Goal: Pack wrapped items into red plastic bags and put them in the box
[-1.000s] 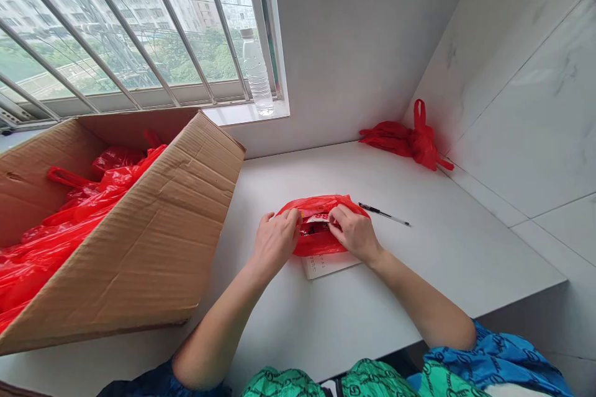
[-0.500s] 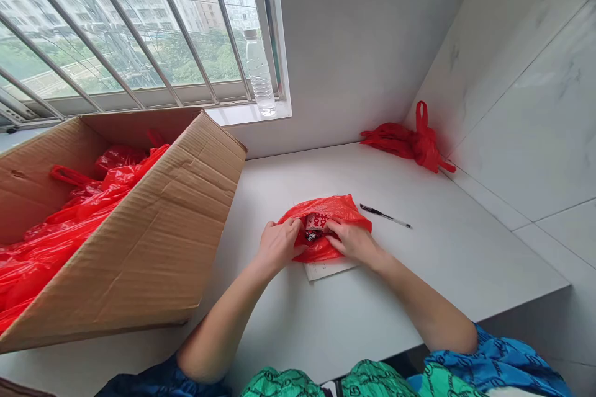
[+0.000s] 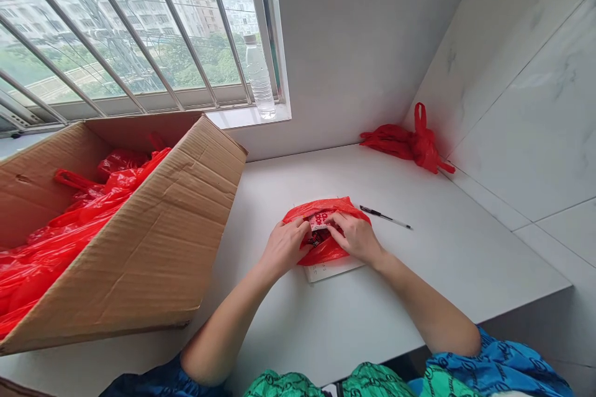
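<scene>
A red plastic bag (image 3: 326, 255) lies with its mouth open on the white table (image 3: 298, 322), over a notepad (image 3: 331, 270). Inside its opening a red and white patterned packet (image 3: 320, 220) shows, with something dark below it. My left hand (image 3: 286, 247) is closed at the bag's left edge, fingertips curled in by the packet. On the other side my right hand (image 3: 356, 237) has its thumb and fingers at the packet's right end, closed on it.
At the left stands a large cardboard box (image 3: 153, 242) full of red bags (image 3: 93, 217). A black pen (image 3: 385, 217) lies right of my hands. Another red bag (image 3: 410, 142) is in the back corner. A plastic bottle (image 3: 261, 80) stands on the windowsill.
The packet has shifted slightly to the right and up within the bag's opening. My left hand has moved a little to the right, and my right hand has turned slightly.
</scene>
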`<action>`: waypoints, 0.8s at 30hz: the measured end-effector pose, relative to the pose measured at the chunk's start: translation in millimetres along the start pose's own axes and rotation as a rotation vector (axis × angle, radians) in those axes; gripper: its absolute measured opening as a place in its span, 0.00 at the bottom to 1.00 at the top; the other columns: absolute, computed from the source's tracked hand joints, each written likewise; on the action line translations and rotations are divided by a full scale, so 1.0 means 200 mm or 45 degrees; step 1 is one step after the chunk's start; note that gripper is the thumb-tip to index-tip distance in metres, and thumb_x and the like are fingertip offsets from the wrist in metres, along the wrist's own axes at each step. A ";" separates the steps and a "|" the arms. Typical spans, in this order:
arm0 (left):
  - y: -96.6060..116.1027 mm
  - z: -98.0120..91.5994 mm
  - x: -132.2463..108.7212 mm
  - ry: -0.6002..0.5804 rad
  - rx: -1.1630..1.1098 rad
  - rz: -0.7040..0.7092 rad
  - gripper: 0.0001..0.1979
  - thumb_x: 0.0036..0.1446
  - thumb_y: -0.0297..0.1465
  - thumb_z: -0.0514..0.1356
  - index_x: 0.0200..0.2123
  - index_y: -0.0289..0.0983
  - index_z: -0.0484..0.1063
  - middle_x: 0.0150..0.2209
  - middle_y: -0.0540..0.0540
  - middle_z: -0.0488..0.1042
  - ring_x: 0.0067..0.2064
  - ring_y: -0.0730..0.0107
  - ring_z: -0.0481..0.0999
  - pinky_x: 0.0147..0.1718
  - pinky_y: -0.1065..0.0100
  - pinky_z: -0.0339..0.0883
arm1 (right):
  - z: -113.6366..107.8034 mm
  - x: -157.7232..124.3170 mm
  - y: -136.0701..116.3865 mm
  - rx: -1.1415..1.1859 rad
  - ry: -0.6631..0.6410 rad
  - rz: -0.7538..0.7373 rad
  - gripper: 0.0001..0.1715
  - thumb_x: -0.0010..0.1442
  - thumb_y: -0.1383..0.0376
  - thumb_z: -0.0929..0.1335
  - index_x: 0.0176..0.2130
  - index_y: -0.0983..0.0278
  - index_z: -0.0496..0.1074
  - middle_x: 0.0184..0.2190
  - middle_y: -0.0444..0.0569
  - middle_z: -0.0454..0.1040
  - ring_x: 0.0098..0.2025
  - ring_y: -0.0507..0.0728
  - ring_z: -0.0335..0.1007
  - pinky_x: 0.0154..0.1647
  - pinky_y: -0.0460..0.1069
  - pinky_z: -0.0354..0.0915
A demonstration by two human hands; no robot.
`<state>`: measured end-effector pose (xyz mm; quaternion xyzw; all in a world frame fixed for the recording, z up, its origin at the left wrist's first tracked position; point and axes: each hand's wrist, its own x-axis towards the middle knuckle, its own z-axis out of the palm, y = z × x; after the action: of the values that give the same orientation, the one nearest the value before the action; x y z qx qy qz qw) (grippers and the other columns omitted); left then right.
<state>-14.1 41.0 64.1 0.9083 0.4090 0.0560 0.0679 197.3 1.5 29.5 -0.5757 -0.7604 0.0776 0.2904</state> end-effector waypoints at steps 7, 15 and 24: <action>0.00 -0.06 0.00 -0.029 -0.315 0.023 0.08 0.52 0.23 0.57 0.35 0.41 0.67 0.36 0.51 0.78 0.33 0.69 0.75 0.27 0.70 0.61 | -0.01 0.00 0.00 -0.022 0.000 0.000 0.13 0.70 0.63 0.62 0.45 0.58 0.75 0.41 0.46 0.79 0.38 0.55 0.75 0.35 0.47 0.66; 0.00 -0.18 -0.02 -0.004 -0.880 -0.025 0.06 0.59 0.30 0.55 0.39 0.41 0.71 0.40 0.48 0.78 0.42 0.66 0.77 0.41 0.66 0.73 | -0.06 0.00 -0.06 0.284 0.027 -0.005 0.13 0.69 0.60 0.64 0.49 0.58 0.74 0.45 0.47 0.77 0.42 0.54 0.75 0.38 0.47 0.69; 0.02 -0.13 0.00 0.184 -1.024 0.056 0.09 0.64 0.31 0.56 0.44 0.40 0.74 0.47 0.47 0.78 0.47 0.66 0.78 0.47 0.66 0.73 | -0.09 0.00 -0.12 0.732 -0.188 0.040 0.11 0.67 0.57 0.67 0.45 0.59 0.76 0.37 0.45 0.77 0.37 0.54 0.71 0.37 0.49 0.68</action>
<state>-15.3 40.9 89.7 0.8116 0.3386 0.2765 0.3876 187.2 -10.5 56.0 -0.4743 -0.7173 0.3359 0.3842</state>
